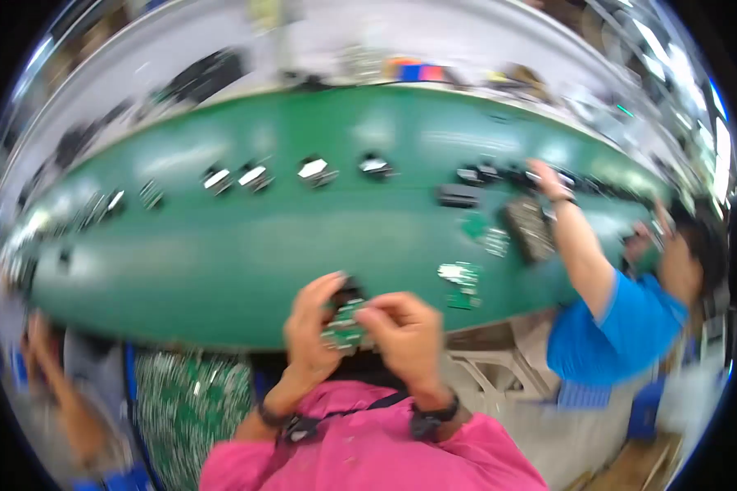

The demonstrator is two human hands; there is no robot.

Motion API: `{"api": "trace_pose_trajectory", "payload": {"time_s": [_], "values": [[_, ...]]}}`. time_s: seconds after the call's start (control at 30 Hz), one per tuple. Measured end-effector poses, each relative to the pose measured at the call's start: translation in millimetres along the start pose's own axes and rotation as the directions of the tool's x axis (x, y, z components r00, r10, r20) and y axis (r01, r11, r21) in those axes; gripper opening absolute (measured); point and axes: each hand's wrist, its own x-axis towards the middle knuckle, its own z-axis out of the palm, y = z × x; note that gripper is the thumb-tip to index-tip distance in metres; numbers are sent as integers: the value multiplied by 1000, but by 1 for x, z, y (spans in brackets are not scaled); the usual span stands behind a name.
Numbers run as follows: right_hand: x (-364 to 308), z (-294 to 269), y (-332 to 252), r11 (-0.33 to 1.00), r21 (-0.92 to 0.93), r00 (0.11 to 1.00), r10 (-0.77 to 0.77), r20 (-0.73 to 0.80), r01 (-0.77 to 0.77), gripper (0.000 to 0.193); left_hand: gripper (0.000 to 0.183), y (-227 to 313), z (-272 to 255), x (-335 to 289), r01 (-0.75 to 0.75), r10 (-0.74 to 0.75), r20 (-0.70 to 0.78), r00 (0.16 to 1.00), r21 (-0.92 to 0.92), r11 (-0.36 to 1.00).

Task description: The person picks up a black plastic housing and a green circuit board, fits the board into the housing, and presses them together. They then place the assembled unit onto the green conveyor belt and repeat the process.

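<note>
My left hand is wrapped round a small green circuit board and a dark part behind its upper end. The two seem to be together, but blur hides how they join. My right hand has thumb and fingers pinched at the right edge of the same board. Both hands are close together in front of my body, at the near edge of the green table. Nearest on the right lie several loose green circuit boards.
Small dark units with white tops stand in a row along the table. A dark block and a brown box lie to the right. A person in blue reaches across there. A bin of circuit boards is at lower left.
</note>
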Motion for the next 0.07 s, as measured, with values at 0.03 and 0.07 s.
{"api": "trace_pose_trajectory", "payload": {"time_s": [0.03,0.07], "values": [[2,0,5,999,-18,998,-48,-27,48,15,53,1,4,2,-22,23,-35,999,17,1000],[2,8,4,1000,26,1000,14,21,-14,15,53,6,22,19,-88,89,15,996,-45,995]]}}
